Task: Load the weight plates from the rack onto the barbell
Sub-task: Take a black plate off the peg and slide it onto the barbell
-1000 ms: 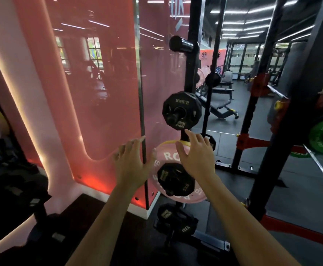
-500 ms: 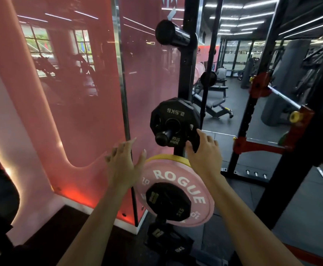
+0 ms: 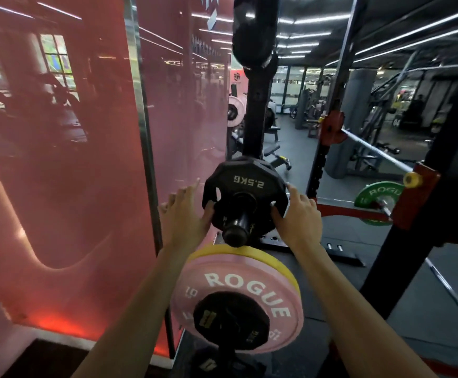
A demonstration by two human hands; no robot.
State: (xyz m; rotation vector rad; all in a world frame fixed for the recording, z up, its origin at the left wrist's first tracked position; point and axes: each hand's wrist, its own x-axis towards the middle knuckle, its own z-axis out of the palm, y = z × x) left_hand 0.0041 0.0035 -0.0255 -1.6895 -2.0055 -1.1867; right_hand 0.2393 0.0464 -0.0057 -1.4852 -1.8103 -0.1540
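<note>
Both hands on the black 2.5KG plate [image 3: 245,184], frame center, sitting on a black storage peg [image 3: 236,230] that sticks out toward the camera from the rack upright [image 3: 256,115]. Left hand [image 3: 185,216] at the plate's left edge: thumb hooked into the left grip slot, the other fingers spread and extended up-left, mostly off the plate. Right hand [image 3: 297,216] at the right edge: thumb tucked into the right slot, index finger lying along the outer rim, remaining fingers curled behind the edge, so it's clamped on the plate. Both forearms come up from the bottom of the frame, converging, wrists roughly level. Plate label reads upside down. Directly below, lower center: pink ROGUE bumper plate [image 3: 238,290] with a yellow plate [image 3: 285,271] behind it and a smaller black plate [image 3: 230,320] in front, all on a lower peg. Another black plate at bottom edge, partly cut off. Right of frame: barbell [image 3: 377,150] resting in the red rack hooks, green ROGUE plate [image 3: 377,193] already on its sleeve. Red glass wall panel [image 3: 59,159] fills the left half.
</note>
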